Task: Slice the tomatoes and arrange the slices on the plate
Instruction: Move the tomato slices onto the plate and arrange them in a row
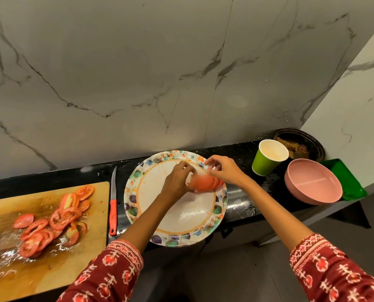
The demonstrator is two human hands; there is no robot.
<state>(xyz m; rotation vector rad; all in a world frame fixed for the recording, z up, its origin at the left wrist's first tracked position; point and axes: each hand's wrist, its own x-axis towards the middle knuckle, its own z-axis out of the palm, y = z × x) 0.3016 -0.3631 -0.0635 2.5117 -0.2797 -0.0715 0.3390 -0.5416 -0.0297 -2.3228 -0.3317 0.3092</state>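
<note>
Fingertips (189,168) of both hands pinch slices (203,182) at plate (160,231) two o'clock; lay each overlapping, following rim.

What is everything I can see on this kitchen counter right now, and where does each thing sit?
Wooden cutting board: one, tan, wet, far left.
Loose tomato slices: a pile too overlapped to count, red, on the board.
Red-handled knife: one, steel blade, lying between board and plate.
Round floral-rimmed plate: one, white with coloured leaves, centre.
Tomato slices in hand: a blurred red stack, over the plate's far right side.
Green paper cup: one, white inside, right of the plate.
Pink bowl: one, right of the cup.
Green tray: one, behind the bowl.
Dark dish: one, back corner, brown contents.
Left hand: holds the stack.
Right hand: fingers pinch at the stack.
</note>
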